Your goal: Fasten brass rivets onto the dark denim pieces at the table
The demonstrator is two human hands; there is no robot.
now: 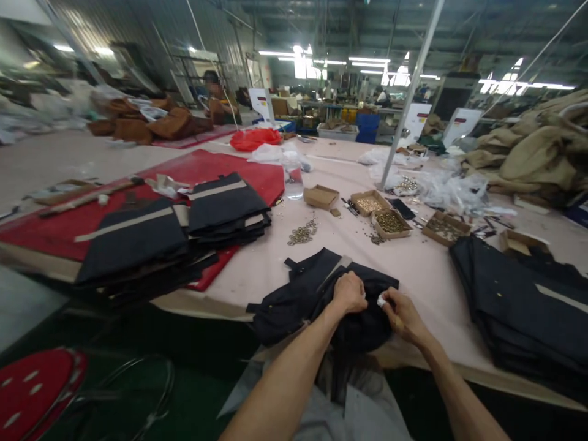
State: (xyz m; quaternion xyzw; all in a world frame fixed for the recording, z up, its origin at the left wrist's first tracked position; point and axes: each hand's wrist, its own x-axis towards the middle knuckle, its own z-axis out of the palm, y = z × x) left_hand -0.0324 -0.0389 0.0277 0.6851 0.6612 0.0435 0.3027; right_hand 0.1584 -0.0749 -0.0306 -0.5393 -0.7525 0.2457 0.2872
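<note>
A dark navy garment (298, 294) lies bunched at the near edge of the pale pink table (257, 263). My left hand (350, 291) is closed on a fold of the garment near its middle. My right hand (400, 311) pinches a small white piece (381, 301) against the cloth, right beside the left hand. Both forearms reach in from the bottom of the view.
Stacks of dark garments lie at the left (151, 245) on a red mat (220, 168) and at the right (523, 306). Small cardboard boxes of metal fittings (389, 223), a loose pile of rings (302, 233) and a clear cup (293, 177) stand behind. A red stool (34, 386) is low left. A person (215, 98) sits far back.
</note>
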